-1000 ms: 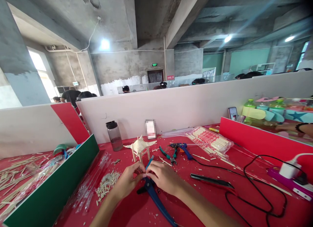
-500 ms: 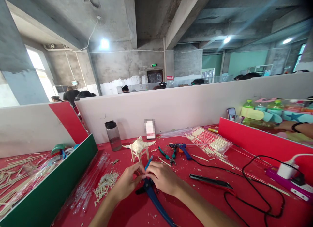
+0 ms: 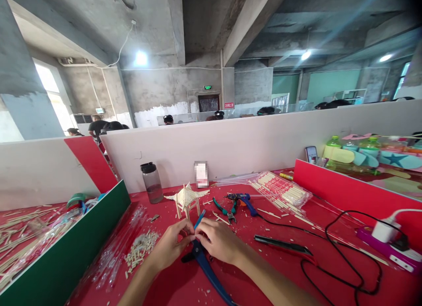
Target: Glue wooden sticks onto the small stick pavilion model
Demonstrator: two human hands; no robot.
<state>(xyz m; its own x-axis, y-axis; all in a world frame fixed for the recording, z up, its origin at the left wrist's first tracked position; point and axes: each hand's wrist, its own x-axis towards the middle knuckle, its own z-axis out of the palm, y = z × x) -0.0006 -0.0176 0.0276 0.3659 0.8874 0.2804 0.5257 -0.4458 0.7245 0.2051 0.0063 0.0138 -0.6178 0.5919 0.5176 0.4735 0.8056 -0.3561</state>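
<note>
My left hand and my right hand meet at the middle of the red table, thumbs and fingertips pinched close together. Whatever small thing lies between the fingertips is hidden. Right under them is a hand cutter with a long blue handle; a blue strip sticks up between the hands, and I cannot tell whether it belongs to the cutter. Just beyond stands a small pavilion model of pale sticks. Teal-handled nippers and a blue glue gun lie to its right.
Cut stick bits and clear plastic sleeves lie left, beside a green divider. A bottle stands behind. Rightward are a utility knife, bagged sticks, a looping black cable and a purple power strip.
Both hands stay pinched together over the cutter, with hardly any movement. The view has shifted slightly. Another person's arm at the far right has gone out of view.
</note>
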